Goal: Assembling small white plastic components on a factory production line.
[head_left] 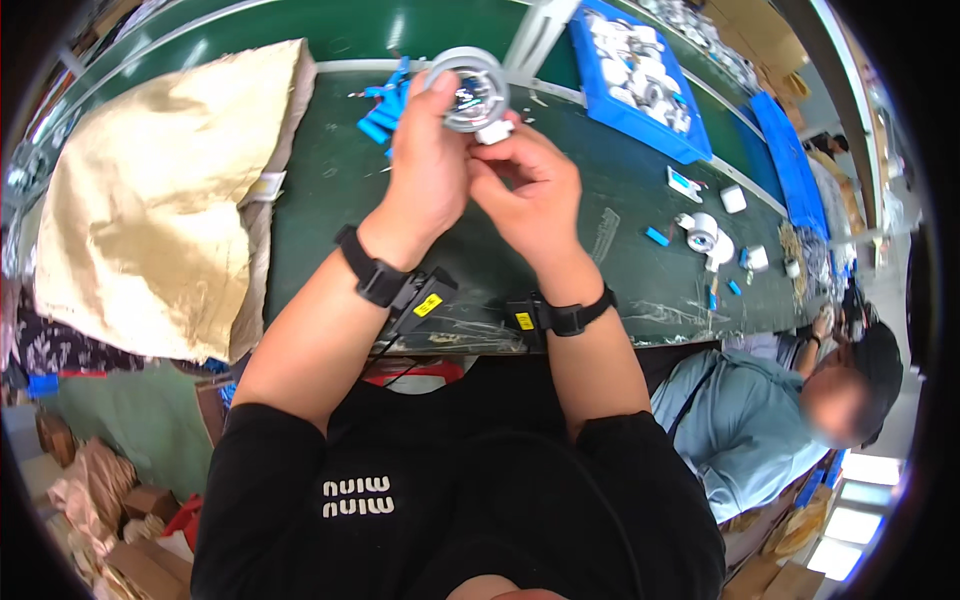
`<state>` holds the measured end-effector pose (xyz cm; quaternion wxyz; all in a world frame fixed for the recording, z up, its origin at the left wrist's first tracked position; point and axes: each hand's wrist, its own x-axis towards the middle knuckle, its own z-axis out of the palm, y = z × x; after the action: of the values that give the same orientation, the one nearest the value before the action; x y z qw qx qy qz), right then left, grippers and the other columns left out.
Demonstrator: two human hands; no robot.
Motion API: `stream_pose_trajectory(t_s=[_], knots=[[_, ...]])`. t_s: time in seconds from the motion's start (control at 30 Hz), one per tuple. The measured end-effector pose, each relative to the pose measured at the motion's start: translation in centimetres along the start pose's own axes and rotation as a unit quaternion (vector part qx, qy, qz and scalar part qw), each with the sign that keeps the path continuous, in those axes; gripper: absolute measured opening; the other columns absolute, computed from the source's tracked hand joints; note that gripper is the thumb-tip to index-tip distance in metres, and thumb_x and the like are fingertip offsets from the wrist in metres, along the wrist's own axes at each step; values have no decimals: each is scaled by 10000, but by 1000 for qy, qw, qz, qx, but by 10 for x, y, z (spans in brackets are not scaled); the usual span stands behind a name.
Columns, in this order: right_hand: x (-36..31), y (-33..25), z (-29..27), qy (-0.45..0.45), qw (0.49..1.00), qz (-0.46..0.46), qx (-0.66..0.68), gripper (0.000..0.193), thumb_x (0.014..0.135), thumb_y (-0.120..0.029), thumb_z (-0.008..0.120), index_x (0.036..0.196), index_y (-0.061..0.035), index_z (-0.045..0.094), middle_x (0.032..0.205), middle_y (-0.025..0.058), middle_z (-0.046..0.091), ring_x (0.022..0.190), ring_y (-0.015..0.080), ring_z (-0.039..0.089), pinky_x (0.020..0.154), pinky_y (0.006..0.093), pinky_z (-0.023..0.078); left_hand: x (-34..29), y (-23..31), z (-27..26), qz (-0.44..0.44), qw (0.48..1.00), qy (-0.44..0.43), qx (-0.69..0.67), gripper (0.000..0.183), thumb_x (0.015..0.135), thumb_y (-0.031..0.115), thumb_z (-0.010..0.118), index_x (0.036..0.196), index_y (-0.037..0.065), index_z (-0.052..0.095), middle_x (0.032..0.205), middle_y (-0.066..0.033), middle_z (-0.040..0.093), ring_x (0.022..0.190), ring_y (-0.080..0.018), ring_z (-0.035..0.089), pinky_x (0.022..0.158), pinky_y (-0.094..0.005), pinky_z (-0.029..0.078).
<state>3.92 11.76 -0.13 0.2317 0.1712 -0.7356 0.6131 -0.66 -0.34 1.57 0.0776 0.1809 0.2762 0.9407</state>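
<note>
My left hand (425, 165) is closed round the side of a round grey-rimmed housing (503, 95), its thumb over the rim. Circuitry shows inside the ring. My right hand (535, 180) pinches at a small white piece (495, 131) on the housing's lower edge; whether that piece is fixed to it I cannot tell. Both hands meet above the green worktop (330, 240). Just behind my left hand lies a heap of blue cylindrical cells (382, 115), partly covered by the hand.
A tan cloth sack (160, 210) covers the left side. At the back right stands a blue bin (640, 85) of white parts. Loose white housings (702, 235) and small blue cells (657, 236) lie to the right. Beyond them sits a person in a blue-green shirt (750, 430).
</note>
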Motion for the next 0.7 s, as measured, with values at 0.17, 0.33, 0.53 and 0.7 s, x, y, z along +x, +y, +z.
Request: stream_pose_trajectory(t_s=[0.17,0.33,0.53,0.7], knots=[[-2,8,12,50,995,-31,-78,198,712,-57,826,898,-65,757,908,90,735,821,208,715,727,326,570,0,13,-34,-70,997,-7,-13,519,1065,456,464,1304,22,616,1255,-155,694,1173,-314,642,1075,-474,471],[6,18,20,70,990,-119,-40,99,694,-27,761,762,-46,692,808,110,657,685,271,665,599,365,519,2,24,-47,-80,997,19,2,604,1048,496,473,1393,5,542,1293,-149,639,1164,-273,605,1051,-440,466],[5,0,-1,105,986,-102,85,92,738,-51,769,767,-27,685,782,88,630,666,198,634,579,338,493,1,24,-13,-51,991,-31,120,664,1054,515,480,1430,-32,494,1346,-161,573,1191,-281,571,1038,-424,453],[10,12,-3,180,980,-85,13,112,757,-118,758,756,-30,688,746,101,628,681,256,625,616,390,486,24,44,-2,200,878,64,430,635,1084,427,552,1447,-86,463,1341,-219,603,1183,-292,592,1031,-400,462]])
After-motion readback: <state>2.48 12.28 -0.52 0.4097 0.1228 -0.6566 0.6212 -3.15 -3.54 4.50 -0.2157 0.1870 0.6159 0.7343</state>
